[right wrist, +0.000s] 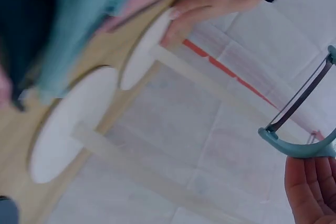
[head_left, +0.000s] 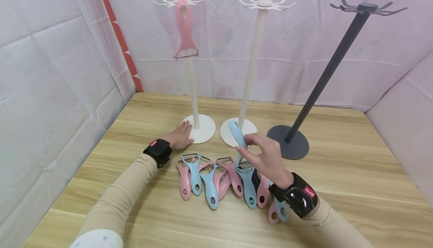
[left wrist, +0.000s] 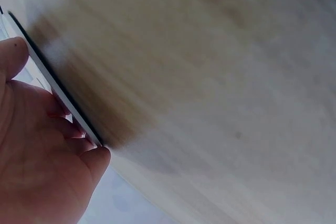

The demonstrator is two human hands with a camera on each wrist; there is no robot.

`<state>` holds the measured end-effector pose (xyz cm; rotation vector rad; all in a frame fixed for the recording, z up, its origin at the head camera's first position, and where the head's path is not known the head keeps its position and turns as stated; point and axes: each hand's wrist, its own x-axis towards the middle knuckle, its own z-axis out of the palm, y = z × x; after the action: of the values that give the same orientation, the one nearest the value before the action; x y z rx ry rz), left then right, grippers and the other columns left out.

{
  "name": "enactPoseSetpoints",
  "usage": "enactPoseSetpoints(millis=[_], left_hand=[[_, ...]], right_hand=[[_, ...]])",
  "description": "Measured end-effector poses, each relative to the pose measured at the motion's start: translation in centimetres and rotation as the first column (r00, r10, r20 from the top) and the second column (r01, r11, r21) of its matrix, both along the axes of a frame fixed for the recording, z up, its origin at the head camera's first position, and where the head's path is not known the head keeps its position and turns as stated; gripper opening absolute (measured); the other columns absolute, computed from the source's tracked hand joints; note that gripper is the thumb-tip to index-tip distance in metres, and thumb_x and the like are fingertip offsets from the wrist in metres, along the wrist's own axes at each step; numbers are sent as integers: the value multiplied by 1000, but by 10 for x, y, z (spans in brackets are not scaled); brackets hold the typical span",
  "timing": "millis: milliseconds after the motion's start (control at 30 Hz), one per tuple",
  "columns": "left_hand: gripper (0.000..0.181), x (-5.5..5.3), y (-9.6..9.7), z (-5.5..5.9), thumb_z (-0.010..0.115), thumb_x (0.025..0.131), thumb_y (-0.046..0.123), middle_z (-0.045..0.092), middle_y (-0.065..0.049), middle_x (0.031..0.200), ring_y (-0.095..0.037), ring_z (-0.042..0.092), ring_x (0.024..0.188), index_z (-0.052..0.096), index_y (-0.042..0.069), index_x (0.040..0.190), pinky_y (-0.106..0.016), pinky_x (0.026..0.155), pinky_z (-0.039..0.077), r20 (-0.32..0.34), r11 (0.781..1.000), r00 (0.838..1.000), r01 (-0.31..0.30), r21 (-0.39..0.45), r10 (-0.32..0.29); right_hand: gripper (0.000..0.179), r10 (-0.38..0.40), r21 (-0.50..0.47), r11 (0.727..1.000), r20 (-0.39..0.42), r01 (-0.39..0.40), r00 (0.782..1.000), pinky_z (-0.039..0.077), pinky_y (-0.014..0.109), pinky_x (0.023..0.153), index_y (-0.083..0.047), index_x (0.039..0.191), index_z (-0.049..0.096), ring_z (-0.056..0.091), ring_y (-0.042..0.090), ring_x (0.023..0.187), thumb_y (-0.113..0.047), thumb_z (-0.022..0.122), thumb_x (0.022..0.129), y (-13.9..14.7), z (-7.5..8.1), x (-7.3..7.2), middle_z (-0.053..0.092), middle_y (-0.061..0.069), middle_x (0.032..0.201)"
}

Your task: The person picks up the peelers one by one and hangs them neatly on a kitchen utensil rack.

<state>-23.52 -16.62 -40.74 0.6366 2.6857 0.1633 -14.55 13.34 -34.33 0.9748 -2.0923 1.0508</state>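
Note:
My right hand (head_left: 268,159) pinches a light-blue peeler (head_left: 236,132) between thumb and fingers, above the pile. Its holed handle end points up and away; in the right wrist view the peeler's blade head (right wrist: 296,149) shows beside my fingers. My left hand (head_left: 180,136) rests with extended fingers on the round white base (head_left: 206,133) of the left stand. In the left wrist view, fingertips lie along that disc's rim (left wrist: 63,90). A pink peeler (head_left: 185,26) hangs, blade down, from the left stand's hook ring. Pink and blue peelers (head_left: 209,186) lie heaped in front.
A second white stand (head_left: 252,64) is in the middle, and a dark grey stand (head_left: 329,67) is on the right; their hooks bear nothing. Fabric walls (head_left: 270,52) enclose the wooden table (head_left: 162,214) at the back and sides. A partly hidden black piece (head_left: 256,180) lies among the peelers.

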Motion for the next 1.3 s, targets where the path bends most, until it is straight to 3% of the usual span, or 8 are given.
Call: enactPoseSetpoints(millis=[133, 300, 633, 800, 900, 1000, 1133, 1300], left_hand=[[63, 1, 1, 2, 33, 99, 27, -3, -32, 145, -40, -2, 135, 7, -16, 138, -43, 110, 7, -2, 1000, 1000, 2, 1, -2], [64, -2, 0, -5, 32, 99, 27, -5, -31, 145, -40, -4, 135, 5, -15, 139, -42, 110, 4, 1, 1000, 1000, 1, -7, -1], [65, -3, -4, -10, 32, 99, 30, -5, -30, 146, -38, -4, 135, 5, -13, 140, -42, 110, 4, -11, 1000, 1000, -17, -4, 17], [65, -5, -5, -11, 32, 99, 29, -5, -30, 146, -39, -5, 135, 5, -13, 140, -42, 110, 4, -16, 1000, 1000, -7, 3, 7], [65, -6, -5, -11, 31, 99, 30, -5, -30, 146, -39, -5, 135, 4, -13, 140, -41, 110, 4, -22, 1000, 1000, 1, -9, -1], [65, -5, -4, -10, 32, 99, 29, -4, -31, 145, -39, -4, 135, 5, -14, 140, -42, 110, 5, -25, 1000, 1000, 2, 3, -2], [64, -5, -2, -8, 32, 99, 29, -4, -31, 145, -40, -4, 135, 5, -14, 139, -43, 110, 5, -24, 1000, 1000, 12, 1, -12], [63, -3, 2, -5, 30, 99, 28, -5, -32, 145, -40, -4, 134, 5, -15, 139, -42, 110, 4, -10, 1000, 1000, 24, -11, -24]], right_hand=[[22, -17, -37, 999, -39, 15, 999, 50, 27, 62, -2, 88, 66, 63, 15, 68, -20, 72, 78, -15, 17, -8, 64, 5, 75], [22, -43, -79, 996, -54, 38, 998, 49, 29, 63, -2, 88, 66, 62, 17, 68, -21, 70, 79, -32, 37, -18, 64, 6, 74], [18, -38, -174, 985, -113, 18, 993, 49, 25, 61, 2, 85, 65, 61, 15, 63, -10, 73, 75, -62, 76, -48, 64, 9, 72], [20, -46, -195, 981, -141, 18, 989, 51, 24, 60, 6, 83, 64, 60, 17, 61, -11, 73, 76, -76, 106, -66, 65, 12, 71], [21, -63, -215, 976, -112, 38, 992, 51, 22, 60, 7, 83, 64, 61, 17, 61, -12, 72, 78, -85, 126, -75, 65, 13, 72], [23, -114, -223, 969, -31, 105, 993, 49, 17, 61, 6, 84, 64, 60, 15, 63, -16, 70, 79, -94, 145, -82, 66, 12, 74], [25, -204, -195, 956, 86, 218, 975, 44, 13, 61, 1, 88, 66, 58, 10, 64, -24, 68, 81, -103, 166, -92, 67, 9, 76], [27, -264, -160, 945, 138, 284, 955, 40, 15, 65, -1, 89, 67, 58, 9, 66, -27, 66, 82, -109, 181, -103, 68, 7, 78]])
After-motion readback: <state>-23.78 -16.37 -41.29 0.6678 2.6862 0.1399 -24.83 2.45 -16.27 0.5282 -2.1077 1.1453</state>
